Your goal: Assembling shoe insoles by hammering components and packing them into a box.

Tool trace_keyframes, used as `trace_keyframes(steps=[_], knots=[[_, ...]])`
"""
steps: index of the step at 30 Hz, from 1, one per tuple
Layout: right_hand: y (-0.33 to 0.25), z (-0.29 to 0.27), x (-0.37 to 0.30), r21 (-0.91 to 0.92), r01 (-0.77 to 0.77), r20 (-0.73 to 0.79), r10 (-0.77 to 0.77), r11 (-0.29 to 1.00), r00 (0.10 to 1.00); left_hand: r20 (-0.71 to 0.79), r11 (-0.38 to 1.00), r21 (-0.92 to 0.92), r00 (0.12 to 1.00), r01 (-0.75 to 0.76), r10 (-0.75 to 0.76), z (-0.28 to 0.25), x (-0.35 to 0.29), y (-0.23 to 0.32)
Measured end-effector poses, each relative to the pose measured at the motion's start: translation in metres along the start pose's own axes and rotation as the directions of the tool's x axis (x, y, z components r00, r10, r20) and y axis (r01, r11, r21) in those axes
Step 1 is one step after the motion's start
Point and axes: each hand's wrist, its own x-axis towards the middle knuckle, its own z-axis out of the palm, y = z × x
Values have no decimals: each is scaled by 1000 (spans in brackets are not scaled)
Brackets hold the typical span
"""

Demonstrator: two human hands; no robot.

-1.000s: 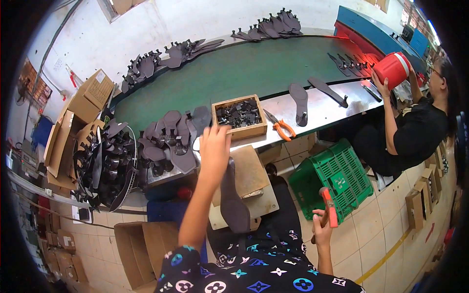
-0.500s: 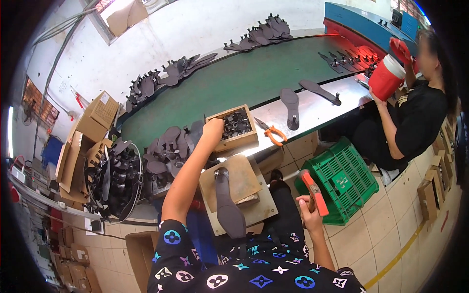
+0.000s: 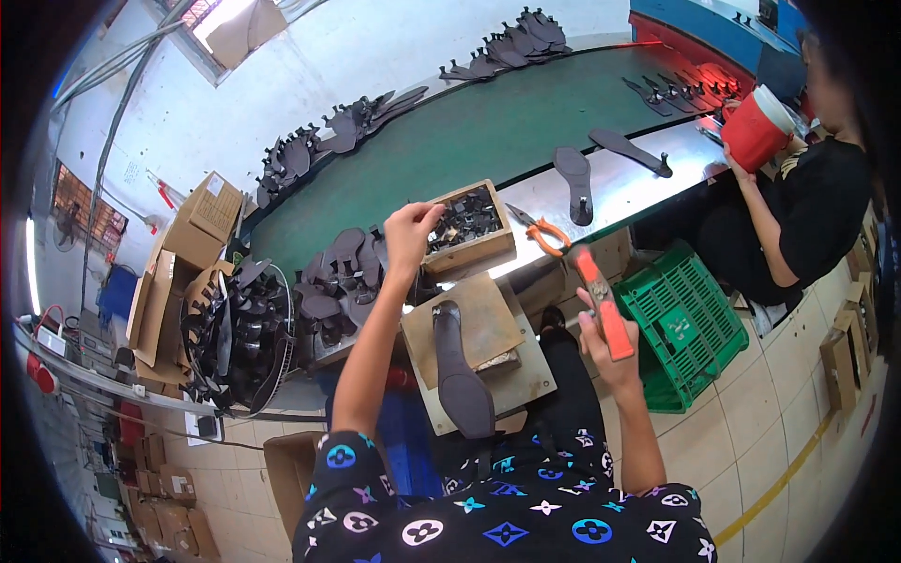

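Note:
My left hand [image 3: 411, 235] is at the left rim of a wooden box [image 3: 474, 260] filled with small dark metal-looking pieces [image 3: 465, 218]. Its fingers are pinched together; whatever lies between them is too small to make out. On the right, my right hand [image 3: 612, 355] grips a hammer [image 3: 603, 305] with a red-orange head, held up beside the work block. Between my arms, a dark shoe insole [image 3: 462, 389] with a small heel piece at its far end lies on a brown pad [image 3: 497, 324] over a pale board, its near end toward me.
Orange-handled pliers [image 3: 542, 235] and two insoles [image 3: 572, 178] lie on the metal bench edge. Heaped insoles stand at left, with a basket of dark parts [image 3: 235, 338]. A green crate [image 3: 680, 324] is at right; beyond it a co-worker holds a red jug [image 3: 754, 131].
My left hand has drawn back and up from inside the box to its rim. The hammer has lifted slightly. The co-worker's raised hand has come down to the red jug.

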Motion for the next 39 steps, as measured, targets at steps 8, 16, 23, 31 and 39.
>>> trace_keyframes(steps=[8,16,23,31,39], knots=[[-101,41,17,383,249,183,-337,890,924,-298,973,-190,952,-128,67,-66,-115,132],[-139,83,-1,530,154,291,-349,834,891,-312,925,-219,921,-311,236,-87,-154,153],[-109,104,7,496,93,349,-296,863,889,-133,864,-501,991,-46,-24,-77,-172,109],[-48,130,52,164,134,428,-193,977,883,42,969,-183,987,163,-158,-31,-163,17],[-31,151,71,104,250,476,-269,963,838,104,983,-169,993,76,-59,-36,-151,-11]])
